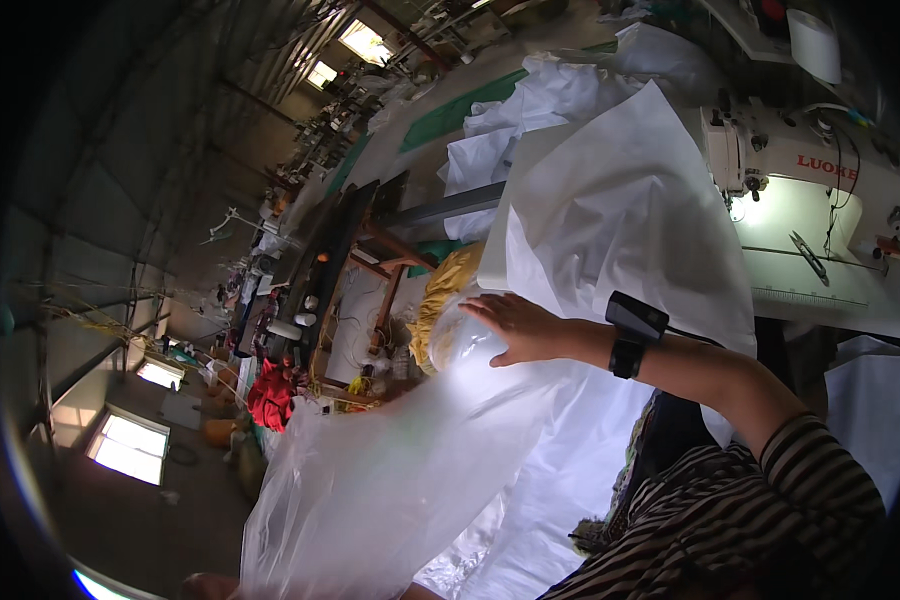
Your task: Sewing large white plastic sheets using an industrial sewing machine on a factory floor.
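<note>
My right hand [520, 327] reaches left with its fingers stretched out and thumb apart, holding nothing. It is over the upper edge of a clear plastic sheet or bag [400, 480] that hangs toward the lower left; whether it touches the film I cannot tell. A dark band-mounted device [632, 330] sits on that wrist. At the bottom edge, part of my left hand [210, 586] shows beside the plastic, its fingers mostly cut off. White fabric [620, 230] drapes over the table beyond my right forearm, and more white material lies beneath the plastic.
A white sewing machine [790, 155] with a lit needle area stands at the right, with thread snips [808, 258] on its bed. Yellow cloth [448, 300] bunches beside the table. Wooden framing [390, 295] and a red cloth bundle [270, 395] stand to the left.
</note>
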Motion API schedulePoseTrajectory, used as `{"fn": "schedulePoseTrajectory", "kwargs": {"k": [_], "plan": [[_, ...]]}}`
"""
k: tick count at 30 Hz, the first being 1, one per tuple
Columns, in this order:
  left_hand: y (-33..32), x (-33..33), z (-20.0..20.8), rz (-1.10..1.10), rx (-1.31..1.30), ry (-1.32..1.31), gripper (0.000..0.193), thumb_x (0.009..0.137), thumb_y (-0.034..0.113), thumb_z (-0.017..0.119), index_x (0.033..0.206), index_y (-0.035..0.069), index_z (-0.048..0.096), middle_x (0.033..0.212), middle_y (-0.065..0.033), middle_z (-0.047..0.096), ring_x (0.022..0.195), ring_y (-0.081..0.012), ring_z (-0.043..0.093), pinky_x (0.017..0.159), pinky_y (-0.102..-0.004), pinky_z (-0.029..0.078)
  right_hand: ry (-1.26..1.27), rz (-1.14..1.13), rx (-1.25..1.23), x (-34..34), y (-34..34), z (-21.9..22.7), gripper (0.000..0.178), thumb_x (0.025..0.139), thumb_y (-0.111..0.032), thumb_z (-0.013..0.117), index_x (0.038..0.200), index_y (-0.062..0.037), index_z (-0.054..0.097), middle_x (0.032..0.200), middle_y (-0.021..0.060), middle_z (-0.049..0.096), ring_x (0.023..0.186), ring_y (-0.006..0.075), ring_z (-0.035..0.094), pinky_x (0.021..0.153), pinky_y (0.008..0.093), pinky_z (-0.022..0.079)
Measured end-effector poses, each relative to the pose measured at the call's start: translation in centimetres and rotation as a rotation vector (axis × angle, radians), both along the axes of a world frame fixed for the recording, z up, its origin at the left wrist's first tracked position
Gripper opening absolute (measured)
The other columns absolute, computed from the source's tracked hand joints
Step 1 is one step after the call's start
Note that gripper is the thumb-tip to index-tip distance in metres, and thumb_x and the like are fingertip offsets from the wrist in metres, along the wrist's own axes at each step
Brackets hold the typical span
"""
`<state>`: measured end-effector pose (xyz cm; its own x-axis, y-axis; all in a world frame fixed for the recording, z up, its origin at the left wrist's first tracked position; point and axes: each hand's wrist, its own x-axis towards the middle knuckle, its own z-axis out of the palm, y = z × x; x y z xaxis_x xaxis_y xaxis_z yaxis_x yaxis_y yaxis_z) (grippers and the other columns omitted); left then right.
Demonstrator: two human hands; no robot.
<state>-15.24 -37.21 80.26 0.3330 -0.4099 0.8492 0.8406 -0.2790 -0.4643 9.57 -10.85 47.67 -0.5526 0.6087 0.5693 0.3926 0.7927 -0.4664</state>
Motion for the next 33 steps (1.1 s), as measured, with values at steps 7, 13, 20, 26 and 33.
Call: {"fn": "schedulePoseTrajectory", "kwargs": {"k": [7,13,20,26,33], "plan": [[6.2,9.9,2.2,-0.103,-0.199,0.147,0.05,0.102,0.036,0.044,0.137,-0.001,0.048,0.123,-0.0164,0.062,0.114,-0.0245,0.061,0.103,-0.0395,0.046,0.013,0.348,-0.338,-8.4,-6.4,-4.9,0.089,0.082,-0.033,0.07,0.152,-0.0056,0.022,0.128,0.0194,0.058,0.118,0.0358,0.057,0.103,0.0441,0.042],[10.8,11.0,2.2,-0.21,-0.277,0.137,0.054,0.103,0.039,0.04,0.138,-0.003,0.045,0.117,-0.016,0.064,0.113,-0.0251,0.06,0.103,-0.0395,0.047,-0.201,0.615,-0.466,-2.7,-15.3,-7.1,0.017,0.096,-0.017,0.055,0.096,-0.0027,0.065,0.081,0.0075,0.067,0.074,0.0228,0.064,0.071,0.0389,0.05],[26.0,12.1,0.5,-0.54,-0.475,-0.102,0.043,0.102,0.035,0.045,0.126,-0.001,0.049,0.111,-0.017,0.063,0.104,-0.0279,0.061,0.095,-0.0406,0.048,1.211,0.281,-0.688,21.3,-21.5,-0.8,0.009,0.089,0.003,0.06,0.096,-0.0015,0.059,0.08,0.0066,0.063,0.066,0.0118,0.063,0.054,0.0263,0.051],[49.0,22.7,-5.7,-0.877,-0.914,-0.339,0.034,0.102,0.031,0.049,0.116,0.0,0.052,0.105,-0.0177,0.063,0.097,-0.0304,0.062,0.087,-0.0416,0.05,0.923,-0.539,0.104,27.2,-32.2,-2.4,0.025,0.079,-0.015,0.082,0.091,-0.0025,0.064,0.08,0.0094,0.065,0.057,0.0148,0.062,0.053,0.0311,0.05],[62.3,34.2,-28.1,-0.222,-1.315,0.188,0.019,0.1,0.021,0.049,0.1,0.003,0.053,0.087,-0.0168,0.066,0.081,-0.0322,0.066,0.07,-0.0441,0.05,0.43,-0.924,-0.869,24.8,-32.9,-11.7,0.013,0.085,-0.018,0.073,0.087,-0.0072,0.065,0.078,0.0084,0.07,0.071,0.0233,0.07,0.064,0.0357,0.054]]}}
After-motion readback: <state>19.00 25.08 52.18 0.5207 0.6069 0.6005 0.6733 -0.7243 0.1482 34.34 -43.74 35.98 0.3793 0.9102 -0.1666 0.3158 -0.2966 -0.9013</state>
